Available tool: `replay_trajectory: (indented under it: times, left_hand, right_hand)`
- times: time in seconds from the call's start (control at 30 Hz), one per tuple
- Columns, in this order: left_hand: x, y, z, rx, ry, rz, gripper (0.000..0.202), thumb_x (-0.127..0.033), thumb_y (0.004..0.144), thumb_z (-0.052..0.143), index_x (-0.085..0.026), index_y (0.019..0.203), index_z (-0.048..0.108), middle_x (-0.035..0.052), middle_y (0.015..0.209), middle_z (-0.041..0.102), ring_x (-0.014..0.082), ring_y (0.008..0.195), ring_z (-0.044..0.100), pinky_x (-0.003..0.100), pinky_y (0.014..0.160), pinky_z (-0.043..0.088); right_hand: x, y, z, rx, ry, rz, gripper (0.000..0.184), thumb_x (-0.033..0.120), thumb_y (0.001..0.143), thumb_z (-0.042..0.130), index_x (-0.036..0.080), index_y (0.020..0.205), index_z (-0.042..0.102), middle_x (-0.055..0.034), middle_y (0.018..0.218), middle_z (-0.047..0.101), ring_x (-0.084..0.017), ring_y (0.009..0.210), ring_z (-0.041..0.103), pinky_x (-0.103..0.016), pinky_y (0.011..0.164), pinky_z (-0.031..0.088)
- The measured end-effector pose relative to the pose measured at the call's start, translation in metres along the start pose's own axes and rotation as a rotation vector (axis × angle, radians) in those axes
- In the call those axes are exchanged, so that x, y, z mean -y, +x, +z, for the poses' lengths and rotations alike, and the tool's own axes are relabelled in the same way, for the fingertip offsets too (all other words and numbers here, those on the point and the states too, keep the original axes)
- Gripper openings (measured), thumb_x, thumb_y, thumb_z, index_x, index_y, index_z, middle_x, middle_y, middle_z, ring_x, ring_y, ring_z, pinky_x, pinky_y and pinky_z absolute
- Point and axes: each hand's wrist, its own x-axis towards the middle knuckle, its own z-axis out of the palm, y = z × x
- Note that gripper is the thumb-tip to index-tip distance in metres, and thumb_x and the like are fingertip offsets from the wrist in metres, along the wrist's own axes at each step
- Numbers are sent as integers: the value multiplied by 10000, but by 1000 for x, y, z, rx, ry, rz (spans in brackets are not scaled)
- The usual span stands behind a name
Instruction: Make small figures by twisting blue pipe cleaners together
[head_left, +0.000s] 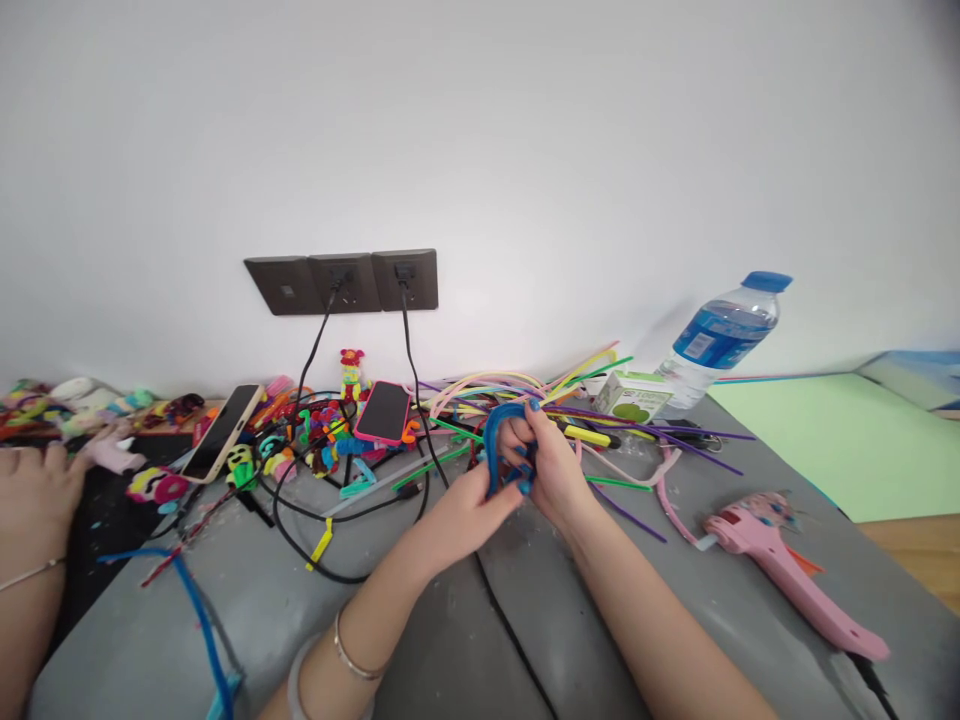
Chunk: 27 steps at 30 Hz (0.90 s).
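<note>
Both my hands meet above the middle of the grey table, gripping a bent bundle of blue pipe cleaners (493, 437). My left hand (478, 507) closes round its lower end. At the upper end, my right hand (556, 462) pinches the bundle, fingers curled inward. The blue strands arch between the two hands; the part inside my fingers is hidden. Just behind lies a loose pile of coloured pipe cleaners (487, 380). At the lower left, a separate blue pipe cleaner (196, 600) rests bent on the table.
A pink glue gun (799, 585) lies right, a tilted water bottle (724, 335) behind it. Black cables (499, 590) cross the table (450, 650). Phones (383, 412) and small pipe-cleaner figures (240, 465) sit back left. Another person's hand (37, 500) rests at the left edge.
</note>
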Motion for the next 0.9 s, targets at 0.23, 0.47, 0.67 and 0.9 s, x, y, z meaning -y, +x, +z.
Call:
replay_trajectory:
  times: [0.23, 0.47, 0.67, 0.9]
  left_hand:
    - [-4, -4, 4, 114, 216, -3, 290, -386, 915, 438, -165, 765, 551, 5, 743, 509, 130, 670, 455, 248, 622, 360]
    - [-14, -5, -4, 232, -219, -143, 424, -566, 838, 561, -167, 712, 493, 4, 756, 476, 91, 604, 402, 223, 558, 327]
    - [-10, -1, -2, 362, -444, -42, 419, -510, 812, 648, -161, 653, 478, 108, 859, 666, 174, 821, 612, 305, 836, 434]
    - [-4, -1, -11, 449, -569, -220, 371, -495, 849, 608, -125, 870, 620, 127, 773, 731, 221, 687, 704, 323, 676, 518]
  right_hand:
    - [-2, 4, -6, -56, -183, 17, 585, 670, 783, 605, 223, 527, 328, 48, 530, 297, -103, 474, 263, -253, 429, 271]
    - [22, 2, -34, 236, -319, 109, 424, 611, 819, 620, 187, 803, 641, -4, 726, 556, -119, 588, 449, -232, 499, 350]
    - [28, -2, -35, 323, -507, 103, 455, 582, 858, 586, 175, 658, 546, 27, 597, 478, -97, 527, 391, -223, 485, 342]
    - [30, -3, -35, 368, -551, 155, 493, 637, 871, 518, 197, 669, 431, 73, 566, 355, -56, 437, 300, -199, 395, 255]
